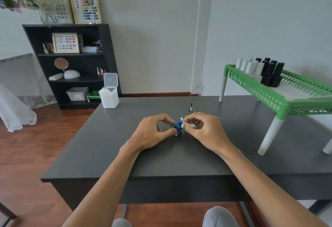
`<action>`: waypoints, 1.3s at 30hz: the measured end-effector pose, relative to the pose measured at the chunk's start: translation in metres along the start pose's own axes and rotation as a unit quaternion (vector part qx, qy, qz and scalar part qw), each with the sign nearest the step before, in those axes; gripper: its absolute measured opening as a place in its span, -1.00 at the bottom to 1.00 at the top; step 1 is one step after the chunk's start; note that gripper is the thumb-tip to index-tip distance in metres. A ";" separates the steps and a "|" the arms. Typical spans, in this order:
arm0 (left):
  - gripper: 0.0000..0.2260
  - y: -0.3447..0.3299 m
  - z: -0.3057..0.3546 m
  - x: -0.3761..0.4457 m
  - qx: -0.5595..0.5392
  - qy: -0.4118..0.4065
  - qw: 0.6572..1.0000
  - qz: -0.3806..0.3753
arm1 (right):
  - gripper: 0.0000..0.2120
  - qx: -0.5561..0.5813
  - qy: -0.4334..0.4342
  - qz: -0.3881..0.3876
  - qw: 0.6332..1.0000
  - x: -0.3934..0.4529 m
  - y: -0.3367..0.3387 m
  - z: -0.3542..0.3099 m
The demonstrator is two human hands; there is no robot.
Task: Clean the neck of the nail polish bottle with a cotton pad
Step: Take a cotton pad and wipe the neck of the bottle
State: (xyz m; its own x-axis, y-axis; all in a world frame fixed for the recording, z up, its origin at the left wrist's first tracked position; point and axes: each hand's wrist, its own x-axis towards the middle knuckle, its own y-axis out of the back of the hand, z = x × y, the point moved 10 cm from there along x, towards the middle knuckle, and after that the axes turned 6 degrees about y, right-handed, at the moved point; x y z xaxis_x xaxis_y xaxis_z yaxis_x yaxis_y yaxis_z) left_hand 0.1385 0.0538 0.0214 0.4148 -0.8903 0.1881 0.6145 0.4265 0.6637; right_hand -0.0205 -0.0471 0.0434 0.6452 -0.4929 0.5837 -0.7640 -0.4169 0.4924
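Your knees (pixel 220 217) sit at the bottom edge, under the near rim of the dark surface (pixel 161 158). Both forearms reach forward over it and meet near the middle. Your left hand (pixel 152 133) pinches the blue bottle (pixel 178 126) between thumb and fingertips, holding it tilted, its neck leaning right, its base on or just above the surface; you cannot tell which. Your right hand (pixel 206 129) pinches a white cotton pad (pixel 182 122) between thumb and forefinger and presses it against the bottle's neck. More of the pad shows bunched inside your curled fingers.

Just behind your right hand the brush cap (pixel 190 109) stands upright on the surface, brush stem pointing up, apart from the bottle. At the far left corner stands a white pad box (pixel 109 94) with its lid flipped open. On the right a green rack (pixel 280 90) on white legs stands on the surface, carrying a cluster of white bottles (pixel 249 67) and black bottles (pixel 271 73) side by side.
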 end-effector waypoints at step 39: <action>-0.75 -0.003 -0.001 -0.003 -0.057 -0.016 0.998 -0.023 | -0.96 0.034 -0.009 -0.026 0.999 -0.001 -0.003 -0.003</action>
State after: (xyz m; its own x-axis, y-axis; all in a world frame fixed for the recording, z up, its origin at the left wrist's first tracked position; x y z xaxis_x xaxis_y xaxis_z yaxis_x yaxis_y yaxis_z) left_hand 0.1361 0.0553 0.0181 0.3636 -0.9131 0.1843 0.7053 0.3991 0.5859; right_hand -0.0194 -0.0426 0.0435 0.6849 -0.4824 0.5460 -0.7275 -0.4936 0.4765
